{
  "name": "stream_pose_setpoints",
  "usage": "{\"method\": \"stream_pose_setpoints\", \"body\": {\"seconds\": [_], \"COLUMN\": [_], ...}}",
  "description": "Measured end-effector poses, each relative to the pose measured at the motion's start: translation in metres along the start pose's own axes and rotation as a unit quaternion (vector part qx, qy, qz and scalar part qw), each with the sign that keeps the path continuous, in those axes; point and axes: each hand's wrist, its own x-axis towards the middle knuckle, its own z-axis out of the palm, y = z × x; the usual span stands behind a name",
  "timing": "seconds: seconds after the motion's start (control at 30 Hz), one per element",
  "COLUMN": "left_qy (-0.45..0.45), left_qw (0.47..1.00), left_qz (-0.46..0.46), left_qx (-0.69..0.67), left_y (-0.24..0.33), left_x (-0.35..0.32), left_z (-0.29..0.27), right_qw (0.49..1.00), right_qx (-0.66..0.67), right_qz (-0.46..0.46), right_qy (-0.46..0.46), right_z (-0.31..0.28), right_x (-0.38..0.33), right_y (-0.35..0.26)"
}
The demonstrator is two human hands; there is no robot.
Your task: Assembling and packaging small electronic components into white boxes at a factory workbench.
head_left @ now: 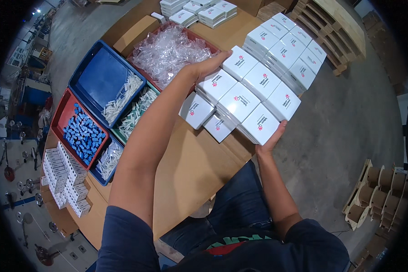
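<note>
Head view shows your left hand [208,65] and right hand [271,138] clasping a block of glossy white square cardboard boxes [238,102] between them, at the right edge of the brown cardboard-covered tabletop [181,177]. Your left hand bears on the block's far left side and your right thumb lies along its near right corner; the fingers underneath are hidden, so you can't be sure how firmly they hold. Judging by the even rows, the arranging looks well along: just beyond the block, a second group of white boxes [285,50] is already set in rows. Less settled are two lower white boxes [197,110] by the block's left side, out of line with it, and the loose white box stacks [197,11] at the far edge. Plenty of small stock is left toward your left edge: clear plastic pieces [167,56], small blue pieces [82,136] in a red plastic tray [60,111], and thin white sticks [124,93] in a blue plastic tray [97,72]. Whether the boxes are filled, you cannot tell.
</note>
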Motion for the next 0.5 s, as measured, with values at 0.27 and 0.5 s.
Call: {"method": "stream_pose_setpoints", "body": {"seconds": [0.27, 0.5], "left_qy": [-0.011, -0.007], "left_qw": [0.999, 1.0], "left_qz": [-0.019, -0.009], "left_qx": [0.027, 0.027], "left_y": [-0.012, -0.018], "left_x": [-0.023, -0.032], "left_z": [-0.007, -0.008], "right_qw": [0.999, 0.999], "right_qx": [0.006, 0.012], "right_qz": [0.012, 0.021], "right_qy": [0.049, 0.038], "right_z": [0.004, 0.003], "right_x": [-0.031, -0.044], "right_y": [0.01, 0.01]}}
